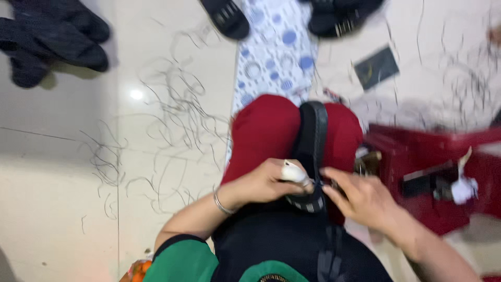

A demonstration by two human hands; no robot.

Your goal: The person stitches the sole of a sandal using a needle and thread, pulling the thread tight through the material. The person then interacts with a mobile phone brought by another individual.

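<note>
Across the red-clad knees lies the black sandal (pixel 313 151); left hand (pixel 266 183), one finger bandaged, clamps its near end; right hand (pixel 365 198) pinches beside it; keep the sandal steady, fingers close together.

Bright, even indoor light; glare spot on floor (pixel 136 94), far left. Whole frame motion-blurred, hands and right side softest. Shadows faint.

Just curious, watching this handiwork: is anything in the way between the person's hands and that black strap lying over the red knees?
Nothing visible. The left hand and right hand both already touch the black strap at its near end, with no gap between.
</note>
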